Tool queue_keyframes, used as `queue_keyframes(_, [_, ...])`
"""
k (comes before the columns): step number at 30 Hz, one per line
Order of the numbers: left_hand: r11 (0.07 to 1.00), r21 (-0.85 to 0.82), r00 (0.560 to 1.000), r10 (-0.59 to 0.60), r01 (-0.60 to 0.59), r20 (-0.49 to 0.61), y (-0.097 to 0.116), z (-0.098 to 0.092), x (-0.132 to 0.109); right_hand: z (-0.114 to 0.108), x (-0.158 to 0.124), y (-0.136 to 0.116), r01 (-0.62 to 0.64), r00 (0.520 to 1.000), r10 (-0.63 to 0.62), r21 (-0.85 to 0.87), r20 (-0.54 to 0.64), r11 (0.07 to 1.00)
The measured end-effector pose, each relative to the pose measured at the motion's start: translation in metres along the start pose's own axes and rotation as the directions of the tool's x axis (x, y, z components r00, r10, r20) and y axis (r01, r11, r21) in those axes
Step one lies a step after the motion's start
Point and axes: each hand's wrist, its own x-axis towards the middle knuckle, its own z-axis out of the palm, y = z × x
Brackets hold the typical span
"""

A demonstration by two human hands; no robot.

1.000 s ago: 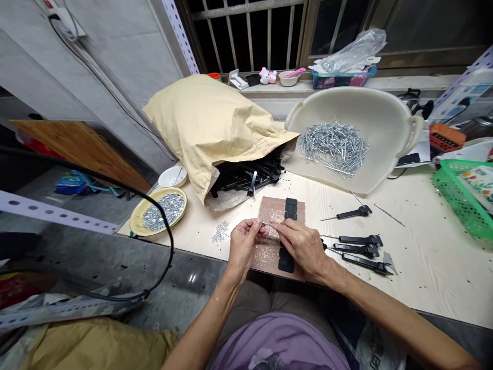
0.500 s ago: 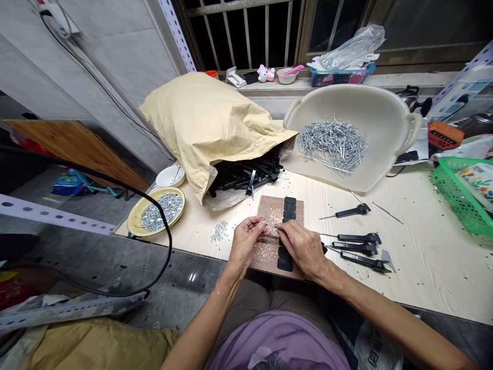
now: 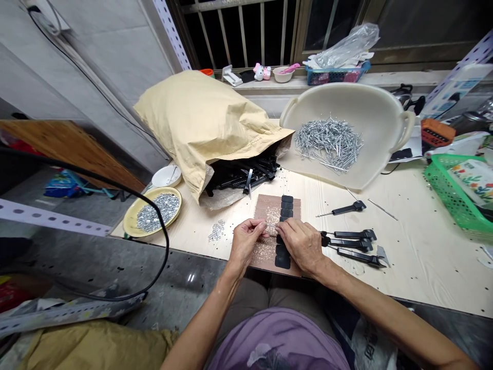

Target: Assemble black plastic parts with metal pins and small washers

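In the middle of the head view, a thin metal rod spans the gap between my two hands. My left hand pinches its left end between thumb and fingertips. Closed fingers of my right hand grip the other end, and that end is hidden under them. A black plastic tip shows beyond the right hand; whether the hand holds it I cannot tell. Both hands are over a brown board carrying a column of black pads and pale crumbs. Small washers lie loose left of the board.
Several black plastic pieces with metal rods lie at right. A yellow bowl holds washers; a white basin holds metal pins. Black pieces spill from a tan sack. A green basket stands far right.
The view has shifted slightly, so the scene sits a little further left. My right hand has turned slightly around its end of the rod; my left hand keeps its pinch.
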Motion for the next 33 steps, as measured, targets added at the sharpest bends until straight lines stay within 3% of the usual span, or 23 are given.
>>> queue_keyframes(10, [0.998, 0.046, 0.998, 0.036, -0.038, 0.043, -0.003, 0.000, 0.000, 0.005, -0.002, 0.005, -0.029, 0.999, 0.026, 0.086, 0.029, 0.996])
queue_keyframes(23, [0.997, 0.077, 0.995, -0.023, 0.016, 0.098, 0.003, 0.006, 0.001, 0.004, -0.004, 0.021, -0.137, 0.978, 0.055, 0.414, 0.203, 0.900])
queue_keyframes(28, [0.993, 0.110, 0.992, -0.047, 0.033, 0.120, 0.001, 0.014, 0.002, 0.005, -0.001, 0.052, -0.141, 0.985, 0.081, 0.438, 0.153, 0.888])
queue_keyframes(33, [0.925, 0.358, 0.991, 0.137, -0.131, 0.009, -0.005, 0.007, 0.004, 0.016, 0.020, 0.097, -0.105, 0.985, 0.066, 0.249, 0.162, 0.963])
